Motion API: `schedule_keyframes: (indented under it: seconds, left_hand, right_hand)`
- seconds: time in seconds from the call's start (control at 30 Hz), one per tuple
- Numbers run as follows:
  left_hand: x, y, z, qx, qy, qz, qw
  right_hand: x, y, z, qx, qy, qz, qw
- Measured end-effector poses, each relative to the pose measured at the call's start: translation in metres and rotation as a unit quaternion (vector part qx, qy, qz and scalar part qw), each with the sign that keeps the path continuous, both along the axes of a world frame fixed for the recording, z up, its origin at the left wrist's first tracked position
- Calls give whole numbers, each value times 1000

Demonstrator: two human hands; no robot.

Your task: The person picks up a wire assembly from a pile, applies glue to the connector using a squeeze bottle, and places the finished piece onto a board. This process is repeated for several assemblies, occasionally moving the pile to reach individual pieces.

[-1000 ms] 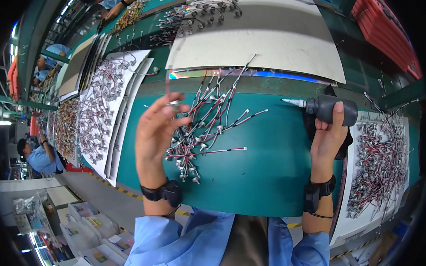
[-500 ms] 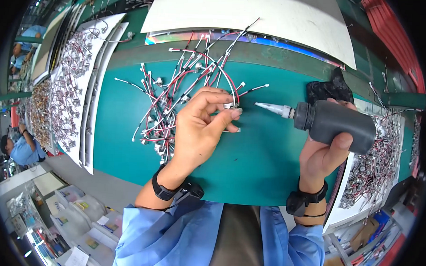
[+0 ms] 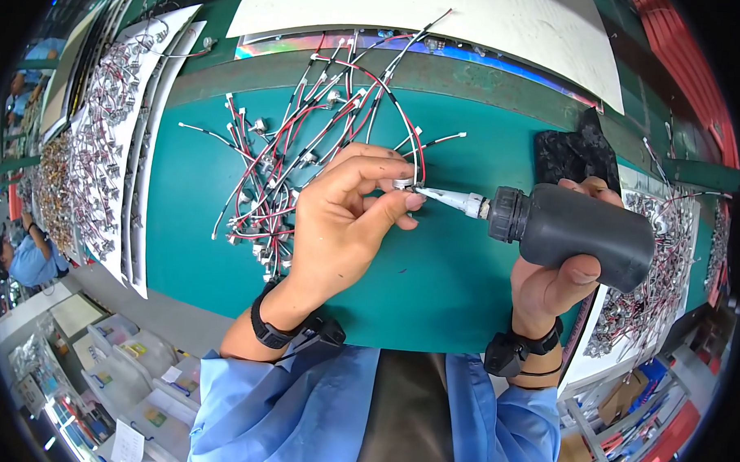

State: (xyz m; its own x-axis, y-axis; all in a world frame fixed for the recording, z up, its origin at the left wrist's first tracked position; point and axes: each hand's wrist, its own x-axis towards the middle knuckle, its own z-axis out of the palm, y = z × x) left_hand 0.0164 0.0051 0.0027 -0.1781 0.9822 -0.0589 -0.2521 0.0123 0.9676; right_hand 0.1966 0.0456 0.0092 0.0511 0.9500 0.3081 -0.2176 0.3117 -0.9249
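Observation:
Between thumb and fingers, my left hand [image 3: 342, 218] pinches a small silvery motor [image 3: 403, 183] with red, white and black leads rising from it. My right hand [image 3: 551, 282] is wrapped round a dark grey squeeze bottle [image 3: 586, 234], tipped sideways. Its pale tapered nozzle [image 3: 452, 200] points left, and the tip meets the motor's wired side beside my left thumb; whether it touches or sits just short, I cannot tell. Just left of and beyond my left hand, a loose heap of similar wired motors [image 3: 262, 166] lies on the green mat [image 3: 198, 245].
A black crumpled cloth [image 3: 576, 153] lies behind the bottle. Boards with many wired motors stand at the left [image 3: 104, 140] and right [image 3: 649, 290]. A white panel [image 3: 426, 13] spans the far side. Plastic bins [image 3: 138, 345] sit lower left, near a person in blue [image 3: 35, 256].
My right hand has brought the bottle left, so its nozzle tip has come from a gap away up to the motor. My left hand keeps its pinch. The view has shifted slightly.

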Motion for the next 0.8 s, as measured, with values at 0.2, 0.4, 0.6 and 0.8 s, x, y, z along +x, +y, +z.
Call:
schedule_keyframes:
  seconds: [0.2,0.4,0.6,0.8]
  left_hand:
    - [0,0,-1,8,11,2,1000]
    - [0,-1,1,9,5,6,1000]
    - [-1,0,0,10,-1,6,1000]
    - [-1,-1,0,13,-11,0,1000]
  right_hand:
    - [-2,0,-1,-7,-3,-1,1000]
    - [0,1,-1,2,4,-1,1000]
    - [1,1,-1,0,3,2,1000]
    - [0,2,0,5,2,7,1000]
